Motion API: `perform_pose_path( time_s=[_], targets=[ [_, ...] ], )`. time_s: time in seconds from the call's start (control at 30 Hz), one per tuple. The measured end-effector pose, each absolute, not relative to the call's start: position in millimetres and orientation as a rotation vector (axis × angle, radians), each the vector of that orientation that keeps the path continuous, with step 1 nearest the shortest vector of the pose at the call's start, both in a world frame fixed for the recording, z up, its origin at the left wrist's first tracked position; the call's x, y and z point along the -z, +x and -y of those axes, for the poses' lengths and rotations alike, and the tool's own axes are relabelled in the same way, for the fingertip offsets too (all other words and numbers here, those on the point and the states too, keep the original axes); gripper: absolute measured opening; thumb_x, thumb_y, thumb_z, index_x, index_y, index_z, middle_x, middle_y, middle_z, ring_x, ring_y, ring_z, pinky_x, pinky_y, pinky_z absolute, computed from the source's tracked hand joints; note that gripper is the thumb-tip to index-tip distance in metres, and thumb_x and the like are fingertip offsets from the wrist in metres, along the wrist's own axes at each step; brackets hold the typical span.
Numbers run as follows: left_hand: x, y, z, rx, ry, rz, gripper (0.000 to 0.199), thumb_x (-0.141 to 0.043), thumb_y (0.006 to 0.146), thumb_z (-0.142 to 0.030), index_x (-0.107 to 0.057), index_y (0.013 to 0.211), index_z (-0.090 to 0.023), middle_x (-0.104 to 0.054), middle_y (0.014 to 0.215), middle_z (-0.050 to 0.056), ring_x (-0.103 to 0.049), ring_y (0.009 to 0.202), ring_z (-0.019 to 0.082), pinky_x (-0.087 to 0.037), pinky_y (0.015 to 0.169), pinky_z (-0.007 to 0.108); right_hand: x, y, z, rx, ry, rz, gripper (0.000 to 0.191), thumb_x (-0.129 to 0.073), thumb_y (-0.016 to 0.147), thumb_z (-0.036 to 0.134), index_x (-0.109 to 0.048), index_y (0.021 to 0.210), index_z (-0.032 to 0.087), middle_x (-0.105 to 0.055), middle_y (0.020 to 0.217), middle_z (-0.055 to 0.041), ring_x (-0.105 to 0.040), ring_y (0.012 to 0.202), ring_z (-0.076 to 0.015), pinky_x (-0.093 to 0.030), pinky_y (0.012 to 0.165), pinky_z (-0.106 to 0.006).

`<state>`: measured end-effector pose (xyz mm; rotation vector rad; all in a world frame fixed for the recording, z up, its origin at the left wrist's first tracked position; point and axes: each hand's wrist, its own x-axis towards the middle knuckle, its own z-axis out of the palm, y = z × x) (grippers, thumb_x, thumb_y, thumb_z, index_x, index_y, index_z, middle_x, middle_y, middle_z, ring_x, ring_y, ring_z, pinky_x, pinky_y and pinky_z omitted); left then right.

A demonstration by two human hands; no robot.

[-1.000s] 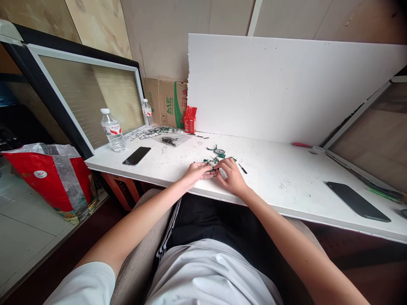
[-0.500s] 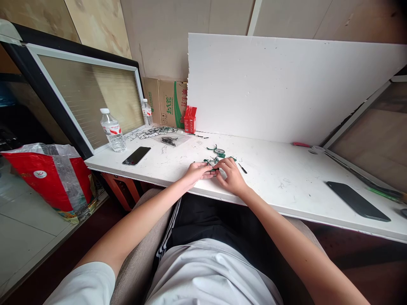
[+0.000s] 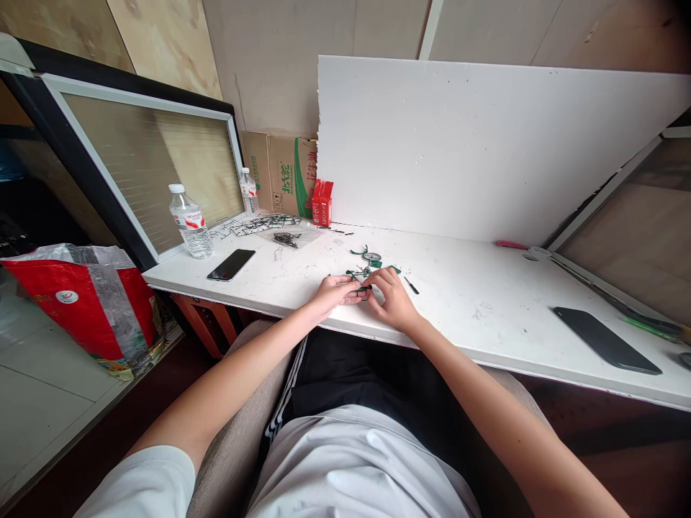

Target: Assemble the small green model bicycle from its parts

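Near the front edge of the table, my left hand point(image 3: 335, 291) and my right hand point(image 3: 392, 296) meet, fingers closed around a small dark green model bicycle point(image 3: 357, 278). Its thin frame shows between the fingertips, while the lower part is hidden. Just beyond the hands lies a spoked model wheel point(image 3: 372, 257) with a curved green piece point(image 3: 357, 251) at its left. Small flat green parts point(image 3: 376, 265) sit behind my right fingers. To the right of that hand rests a thin black tool point(image 3: 411, 285), perhaps a small knife or file.
On the left are a phone point(image 3: 231, 265), a water bottle point(image 3: 191, 223), a clear bag of dark parts point(image 3: 291, 237) and black sprue frames point(image 3: 264, 224). A red box point(image 3: 322, 203) stands at the back. Another phone point(image 3: 605, 339) lies right, below a white board point(image 3: 475, 151).
Both hands keep almost the same grip on the model bicycle. The camera view has shifted very slightly; nothing on the table has visibly moved.
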<state>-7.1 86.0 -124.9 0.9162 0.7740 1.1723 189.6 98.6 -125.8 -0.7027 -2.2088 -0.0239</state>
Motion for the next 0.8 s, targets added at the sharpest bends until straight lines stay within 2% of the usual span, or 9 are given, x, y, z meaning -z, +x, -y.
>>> perform_pose_path(
  time_s=[0.8],
  targets=[
    [125.7,-8.6,-87.3,-1.174,0.919,-0.755,0.011,-0.077,0.088,-0.01,-0.072,0.097,-0.006,-0.078,0.105,0.016,-0.078,0.092,0.024,-0.058,0.105,0.049,124.5,188.9,-97.5,0.034,-0.709,2.209,0.017,-0.056,0.094,0.016,-0.062,0.109,0.023,-0.063,0.106,-0.0099,-0.055,0.101,-0.0294,-0.049,0.093,-0.048]
  ],
)
